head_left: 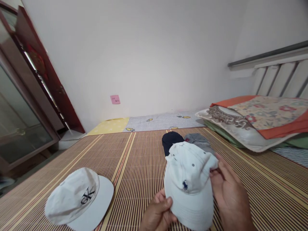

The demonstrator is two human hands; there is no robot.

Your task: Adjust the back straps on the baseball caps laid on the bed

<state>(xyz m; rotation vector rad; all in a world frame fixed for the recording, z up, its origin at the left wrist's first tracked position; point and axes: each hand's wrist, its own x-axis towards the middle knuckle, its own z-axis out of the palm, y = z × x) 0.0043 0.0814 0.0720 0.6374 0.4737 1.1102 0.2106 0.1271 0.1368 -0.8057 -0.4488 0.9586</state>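
A white baseball cap (pixel 190 173) with a small dark blue embroidered emblem is held up in front of me, its brim toward me. My left hand (pixel 158 211) pinches the left edge of the brim, thumb on top. On the other side, my right hand (pixel 228 192) grips the crown's right edge near the back. Behind the held cap lie a navy cap (pixel 171 141) and a grey cap (pixel 199 142), both partly covered by it. Another white cap (pixel 74 197) with black letters rests at the left, brim pointing right.
A striped bamboo mat (pixel 130 160) covers the bed. Folded bedding and a floral orange-edged cloth (pixel 269 112) are stacked at the right by a radiator (pixel 284 77). A pink note (pixel 115 99) is stuck to the wall. A red door (pixel 45 70) stands at the left.
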